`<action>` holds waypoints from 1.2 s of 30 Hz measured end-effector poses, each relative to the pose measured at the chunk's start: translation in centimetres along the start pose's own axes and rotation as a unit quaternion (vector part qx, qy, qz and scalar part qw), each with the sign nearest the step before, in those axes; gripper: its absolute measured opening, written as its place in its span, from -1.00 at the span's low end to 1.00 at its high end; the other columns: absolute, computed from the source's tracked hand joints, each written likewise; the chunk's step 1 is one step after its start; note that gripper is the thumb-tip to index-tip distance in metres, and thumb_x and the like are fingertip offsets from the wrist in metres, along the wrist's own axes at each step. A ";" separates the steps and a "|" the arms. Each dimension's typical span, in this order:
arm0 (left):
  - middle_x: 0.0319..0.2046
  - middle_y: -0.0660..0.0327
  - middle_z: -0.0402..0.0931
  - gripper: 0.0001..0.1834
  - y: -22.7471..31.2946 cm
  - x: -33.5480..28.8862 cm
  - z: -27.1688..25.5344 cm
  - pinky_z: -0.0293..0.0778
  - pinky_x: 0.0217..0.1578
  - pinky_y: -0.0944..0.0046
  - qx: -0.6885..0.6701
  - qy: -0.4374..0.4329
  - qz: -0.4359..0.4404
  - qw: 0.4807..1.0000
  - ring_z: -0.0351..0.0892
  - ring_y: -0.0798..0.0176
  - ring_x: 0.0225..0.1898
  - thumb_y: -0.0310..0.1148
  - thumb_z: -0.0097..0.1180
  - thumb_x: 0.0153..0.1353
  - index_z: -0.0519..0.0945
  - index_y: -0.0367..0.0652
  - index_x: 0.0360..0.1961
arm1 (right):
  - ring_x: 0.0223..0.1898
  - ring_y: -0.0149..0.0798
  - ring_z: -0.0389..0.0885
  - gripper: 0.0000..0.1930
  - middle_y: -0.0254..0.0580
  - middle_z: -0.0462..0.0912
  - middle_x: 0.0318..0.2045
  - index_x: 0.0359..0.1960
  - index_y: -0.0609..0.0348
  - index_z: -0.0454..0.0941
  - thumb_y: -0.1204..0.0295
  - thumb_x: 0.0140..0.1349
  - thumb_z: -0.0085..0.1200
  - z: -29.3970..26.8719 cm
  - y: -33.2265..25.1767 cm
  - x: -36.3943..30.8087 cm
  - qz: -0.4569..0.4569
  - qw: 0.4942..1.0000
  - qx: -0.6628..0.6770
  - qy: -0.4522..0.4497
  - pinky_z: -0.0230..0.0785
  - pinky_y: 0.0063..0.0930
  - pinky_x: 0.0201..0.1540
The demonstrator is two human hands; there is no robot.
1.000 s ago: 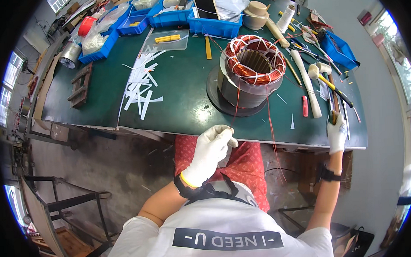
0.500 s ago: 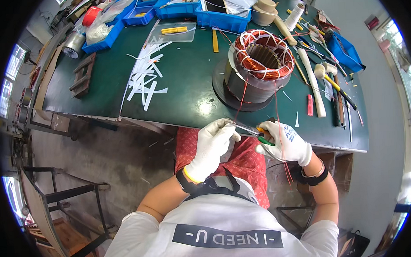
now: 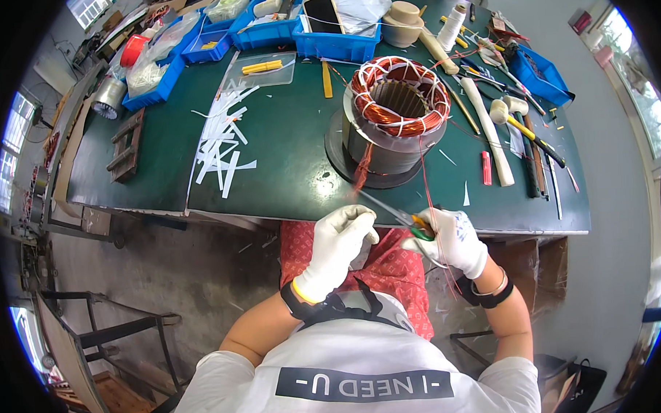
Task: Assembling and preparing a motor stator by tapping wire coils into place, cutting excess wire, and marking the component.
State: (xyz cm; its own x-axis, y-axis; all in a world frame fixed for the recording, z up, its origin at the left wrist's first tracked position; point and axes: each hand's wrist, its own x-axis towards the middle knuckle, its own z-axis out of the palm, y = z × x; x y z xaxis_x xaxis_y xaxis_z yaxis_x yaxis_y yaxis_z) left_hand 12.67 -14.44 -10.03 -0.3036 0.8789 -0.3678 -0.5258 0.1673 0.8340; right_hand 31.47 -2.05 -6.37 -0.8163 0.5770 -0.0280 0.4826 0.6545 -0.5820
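Note:
A motor stator [image 3: 375, 143] with copper windings [image 3: 367, 107] laced in white cord stands on a dark round base [image 3: 336, 159] near the table's front edge. My right hand [image 3: 455, 242], in a white glove, grips scissors [image 3: 419, 229] with orange and green handles; their blades point up and left toward the stator. A reddish wire lead [image 3: 363, 165], blurred, hangs down the stator's near side by the blade tips. My gloved left hand [image 3: 339, 246] is closed in a pinch left of the scissors; whatever lies between its fingertips is hidden. Thin red wires [image 3: 425, 174] hang in front of my right hand.
White paper strips [image 3: 223, 145] lie scattered on the green table [image 3: 285, 150] at left. Blue bins [image 3: 339, 42] line the back. Mallets [image 3: 498, 113], a red marker [image 3: 486, 168] and other tools lie at right. A metal frame [image 3: 124, 330] stands on the floor at left.
The wire lead that ran down to my left hand now hangs blurred against the stator, away from my fingers. The scissors tilt up more toward the stator. The whole view has shifted slightly.

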 end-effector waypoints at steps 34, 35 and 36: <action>-0.43 0.31 0.64 -0.80 -2.2 1.5 3.6 0.36 -0.44 0.49 0.077 -0.031 0.196 0.977 0.41 0.59 -0.50 -0.34 0.10 0.32 0.61 -0.27 -0.35 | -0.30 0.07 0.59 -0.40 0.06 0.60 -0.38 -0.07 0.24 0.55 -0.05 0.07 0.29 -5.9 1.0 -0.3 -0.006 0.990 -0.080 -0.116 0.41 -0.23 -0.24; -0.46 0.31 0.64 -0.79 -2.2 1.3 3.5 0.41 -0.38 0.45 0.086 -0.026 0.189 0.978 0.46 0.54 -0.47 -0.34 0.10 0.32 0.60 -0.29 -0.37 | -0.32 0.07 0.59 -0.40 0.07 0.59 -0.40 -0.10 0.27 0.54 -0.05 0.07 0.29 -5.6 1.2 -0.4 -0.012 0.992 -0.062 -0.105 0.40 -0.23 -0.26; -0.46 0.31 0.64 -0.79 -2.3 1.3 3.5 0.41 -0.38 0.45 0.086 -0.027 0.189 0.978 0.46 0.54 -0.47 -0.34 0.10 0.32 0.60 -0.29 -0.37 | -0.32 0.07 0.59 -0.40 0.07 0.59 -0.40 -0.10 0.27 0.54 -0.05 0.07 0.29 -5.5 1.3 -0.3 -0.012 0.993 -0.063 -0.104 0.40 -0.23 -0.26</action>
State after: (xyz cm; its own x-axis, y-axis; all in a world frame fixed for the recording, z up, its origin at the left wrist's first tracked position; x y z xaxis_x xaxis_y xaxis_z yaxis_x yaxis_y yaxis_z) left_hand 16.30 -12.10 -10.98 -0.4060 0.9139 -0.0006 -0.2410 -0.1064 0.9647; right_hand 34.10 1.29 -2.60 -0.8696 0.4555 -0.1906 0.4874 0.7300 -0.4791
